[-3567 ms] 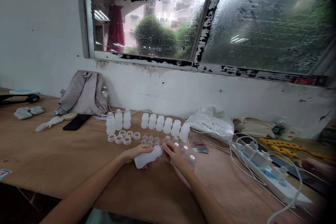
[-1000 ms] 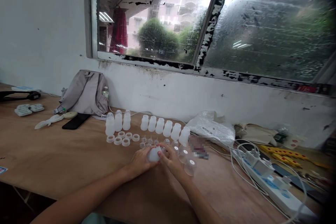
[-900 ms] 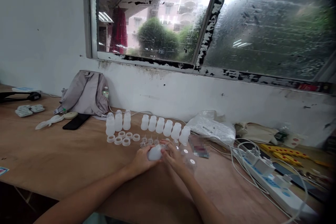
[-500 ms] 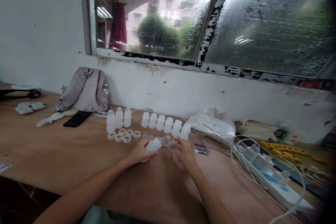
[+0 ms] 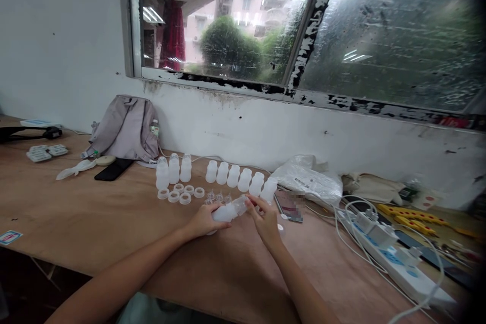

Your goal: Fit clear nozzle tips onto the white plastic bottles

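My left hand [image 5: 202, 223] is closed around a frosted white baby bottle [image 5: 223, 214], tilted with its top toward the right. A clear bottle cap [image 5: 240, 205] sits at the bottle's top, pinched by the fingers of my right hand [image 5: 266, 223]; whether it is fully seated I cannot tell. Just behind the hands lie several clear nipples [image 5: 219, 196], partly hidden. To their left are several white collar rings [image 5: 185, 198]. Behind stand three capped bottles [image 5: 174, 169] and a row of several uncapped bottles [image 5: 233, 177]. Small white discs [image 5: 280, 228] lie beside my right wrist.
A phone [image 5: 289, 206] and a clear plastic bag [image 5: 309, 179] lie right of the bottles. Farther right, a white power strip [image 5: 398, 263] trails loose cables. A grey backpack [image 5: 127, 129] leans on the wall at left, with a black phone [image 5: 113, 169] before it.
My right hand has brought the clear cap leftward onto the top of the bottle. The bottle in my left hand has stayed nearly in place. The view has shifted slightly.
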Demonstrator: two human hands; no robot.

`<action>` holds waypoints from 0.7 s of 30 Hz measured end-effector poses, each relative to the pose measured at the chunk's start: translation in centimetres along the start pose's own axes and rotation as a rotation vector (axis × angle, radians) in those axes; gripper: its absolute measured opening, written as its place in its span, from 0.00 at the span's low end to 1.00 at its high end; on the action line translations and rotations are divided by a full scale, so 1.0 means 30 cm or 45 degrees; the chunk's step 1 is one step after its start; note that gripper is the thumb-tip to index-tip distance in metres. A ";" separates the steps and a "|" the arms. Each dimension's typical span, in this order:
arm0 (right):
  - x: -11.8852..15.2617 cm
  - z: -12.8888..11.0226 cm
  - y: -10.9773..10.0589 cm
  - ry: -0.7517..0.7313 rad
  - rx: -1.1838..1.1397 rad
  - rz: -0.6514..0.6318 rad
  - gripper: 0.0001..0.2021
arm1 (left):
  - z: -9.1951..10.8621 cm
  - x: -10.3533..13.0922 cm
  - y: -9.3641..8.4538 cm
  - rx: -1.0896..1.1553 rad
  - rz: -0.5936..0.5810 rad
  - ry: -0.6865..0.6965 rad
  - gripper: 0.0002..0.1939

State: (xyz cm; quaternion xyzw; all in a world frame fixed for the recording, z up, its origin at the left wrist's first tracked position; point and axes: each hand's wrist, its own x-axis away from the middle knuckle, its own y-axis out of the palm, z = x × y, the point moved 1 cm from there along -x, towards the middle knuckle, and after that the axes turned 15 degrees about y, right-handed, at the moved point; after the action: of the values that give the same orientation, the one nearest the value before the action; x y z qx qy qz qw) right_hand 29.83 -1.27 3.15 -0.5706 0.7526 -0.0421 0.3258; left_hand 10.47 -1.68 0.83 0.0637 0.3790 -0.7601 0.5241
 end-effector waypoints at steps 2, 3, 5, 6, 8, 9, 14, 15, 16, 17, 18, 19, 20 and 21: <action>0.006 -0.006 0.008 0.024 -0.005 -0.025 0.16 | 0.002 0.002 0.001 -0.011 -0.008 0.015 0.25; 0.008 -0.008 0.011 0.038 -0.006 -0.020 0.16 | 0.002 0.003 0.002 -0.012 -0.007 0.020 0.25; 0.011 -0.008 0.015 0.062 -0.008 0.006 0.16 | 0.003 0.004 0.004 -0.004 0.000 0.021 0.25; 0.012 -0.008 0.016 0.074 -0.013 0.018 0.16 | 0.004 0.004 0.005 0.000 0.005 0.021 0.25; 0.013 -0.007 0.019 0.102 -0.038 0.018 0.15 | 0.005 0.004 0.006 0.004 0.007 0.020 0.24; 0.014 -0.006 0.021 0.119 -0.055 0.005 0.15 | 0.005 0.004 0.007 0.005 0.005 0.018 0.24; 0.026 0.010 0.053 0.241 -0.249 -0.118 0.12 | 0.006 0.007 0.010 -0.015 0.001 0.006 0.26; 0.030 0.016 0.063 0.273 -0.313 -0.130 0.12 | 0.006 0.008 0.011 -0.036 0.011 0.015 0.26; 0.033 0.021 0.071 0.301 -0.374 -0.139 0.12 | 0.006 0.009 0.013 -0.062 0.019 0.026 0.25; 0.036 0.025 0.079 0.322 -0.422 -0.146 0.12 | 0.005 0.010 0.015 -0.089 0.027 0.038 0.25; 0.039 0.026 0.086 0.333 -0.453 -0.149 0.11 | 0.005 0.011 0.017 -0.115 0.031 0.047 0.25; 0.043 0.025 0.091 0.335 -0.468 -0.148 0.12 | 0.004 0.012 0.019 -0.138 0.031 0.056 0.24; 0.046 0.022 0.094 0.332 -0.469 -0.146 0.12 | 0.002 0.012 0.021 -0.157 0.030 0.063 0.24; 0.048 0.018 0.097 0.326 -0.462 -0.141 0.12 | 0.001 0.012 0.022 -0.173 0.028 0.069 0.24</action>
State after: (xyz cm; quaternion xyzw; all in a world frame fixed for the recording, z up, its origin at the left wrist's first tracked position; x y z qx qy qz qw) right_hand 27.50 -1.39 0.82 -0.6505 0.7504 0.0042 0.1169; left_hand 10.88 -2.09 0.32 0.0525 0.4431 -0.7248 0.5250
